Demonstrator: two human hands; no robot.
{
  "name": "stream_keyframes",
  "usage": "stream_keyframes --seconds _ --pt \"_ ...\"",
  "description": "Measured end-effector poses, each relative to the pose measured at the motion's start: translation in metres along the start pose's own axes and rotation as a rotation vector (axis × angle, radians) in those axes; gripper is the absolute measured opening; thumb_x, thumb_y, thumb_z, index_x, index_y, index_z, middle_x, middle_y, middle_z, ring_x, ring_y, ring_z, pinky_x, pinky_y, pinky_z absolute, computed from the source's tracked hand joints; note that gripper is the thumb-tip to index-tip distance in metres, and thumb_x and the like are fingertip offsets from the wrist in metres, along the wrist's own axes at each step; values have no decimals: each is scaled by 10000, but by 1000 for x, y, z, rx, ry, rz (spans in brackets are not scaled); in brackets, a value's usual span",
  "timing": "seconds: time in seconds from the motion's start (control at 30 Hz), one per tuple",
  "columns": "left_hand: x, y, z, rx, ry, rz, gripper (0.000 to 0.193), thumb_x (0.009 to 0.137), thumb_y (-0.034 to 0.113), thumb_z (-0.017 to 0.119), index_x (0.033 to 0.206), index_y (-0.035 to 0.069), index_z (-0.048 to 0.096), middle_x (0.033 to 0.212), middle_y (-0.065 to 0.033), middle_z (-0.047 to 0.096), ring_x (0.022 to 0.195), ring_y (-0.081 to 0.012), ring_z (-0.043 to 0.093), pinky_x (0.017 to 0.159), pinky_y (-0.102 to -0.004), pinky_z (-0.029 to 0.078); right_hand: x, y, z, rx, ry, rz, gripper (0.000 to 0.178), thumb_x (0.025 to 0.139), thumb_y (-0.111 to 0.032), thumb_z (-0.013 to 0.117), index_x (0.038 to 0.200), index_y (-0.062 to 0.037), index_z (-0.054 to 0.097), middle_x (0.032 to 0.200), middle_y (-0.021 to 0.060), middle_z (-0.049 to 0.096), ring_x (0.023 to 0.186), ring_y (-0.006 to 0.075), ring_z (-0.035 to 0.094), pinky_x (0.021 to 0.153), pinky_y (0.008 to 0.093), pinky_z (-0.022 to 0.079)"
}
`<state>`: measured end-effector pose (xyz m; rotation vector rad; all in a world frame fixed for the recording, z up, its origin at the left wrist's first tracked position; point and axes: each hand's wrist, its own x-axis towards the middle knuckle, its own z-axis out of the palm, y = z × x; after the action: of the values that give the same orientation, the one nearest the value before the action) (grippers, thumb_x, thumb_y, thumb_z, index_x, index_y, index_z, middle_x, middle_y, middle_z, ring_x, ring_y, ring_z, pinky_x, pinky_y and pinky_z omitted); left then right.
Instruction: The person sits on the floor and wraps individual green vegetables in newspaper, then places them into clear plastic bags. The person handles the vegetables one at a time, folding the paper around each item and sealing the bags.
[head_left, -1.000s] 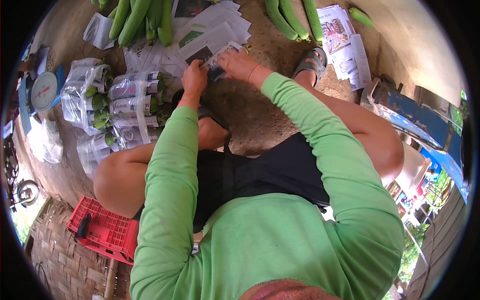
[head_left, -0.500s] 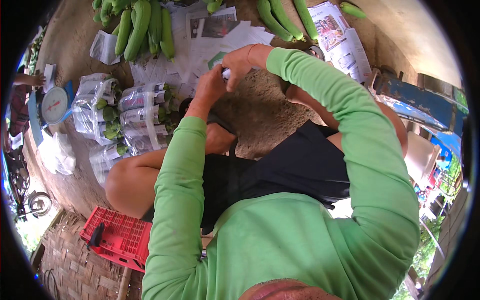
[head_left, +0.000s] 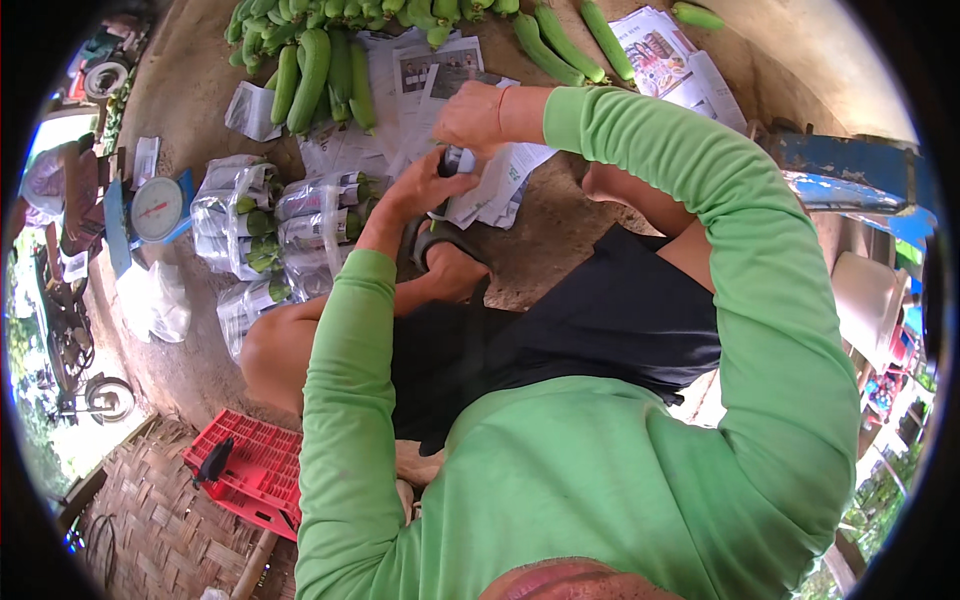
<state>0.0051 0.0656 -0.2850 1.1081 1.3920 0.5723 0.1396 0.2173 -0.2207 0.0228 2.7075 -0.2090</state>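
My left hand (head_left: 418, 185) is closed round a slim newspaper-wrapped roll (head_left: 458, 161), whose greenish lower tip shows below the hand. It looks like a wrapped gourd. Just above and to the right, my right hand (head_left: 470, 117) has its fingers curled in over the newspaper; what they grip is hidden. Loose newspaper sheets (head_left: 440, 92) lie spread on the ground beyond and beneath both hands. Long green gourds (head_left: 310, 80) are heaped at the far left, with a few more gourds (head_left: 556, 45) at the far middle.
Paper-wrapped gourds in clear plastic bundles (head_left: 318, 215) stand left of my foot. Farther left are a dial scale (head_left: 157, 209) and a white plastic bag (head_left: 155, 303). A red crate (head_left: 250, 460) sits at lower left, a blue bench (head_left: 850, 160) at right. Another newspaper stack (head_left: 680, 70) lies far right.
My right hand has moved up and away from the left one, which now shows the roll in it. The view has shifted, so more of the gourd heap appears.
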Motion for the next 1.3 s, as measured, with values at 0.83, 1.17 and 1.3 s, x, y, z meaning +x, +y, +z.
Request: stream_keyframes --seconds 0.83,1.17,1.3 --pt "-62 64 -15 -1259 490 505 621 1100 500 504 1554 80 452 1514 -141 566 1358 -339 572 1156 -530 450 17 9 -19 1641 893 252 496 1009 -487 712 1163 -15 717 1009 34 734 929 140 686 804 332 544" --pt "-54 65 -7 -1028 518 559 658 1027 440 660 1508 29 479 1431 -165 620 1293 -330 619 1101 -524 508 -6 6 -72 906 1160 422 389 1009 -371 709 1073 12 678 913 203 695 795 313 645 764 405 522" --pt "-64 84 3 -1230 366 630 715 1011 451 687 1524 11 453 1444 -161 610 1306 -336 610 1126 -516 488 -2 -3 -68 953 1184 410 360 1031 -355 696 1056 3 667 848 151 655 744 212 598 733 367 508"
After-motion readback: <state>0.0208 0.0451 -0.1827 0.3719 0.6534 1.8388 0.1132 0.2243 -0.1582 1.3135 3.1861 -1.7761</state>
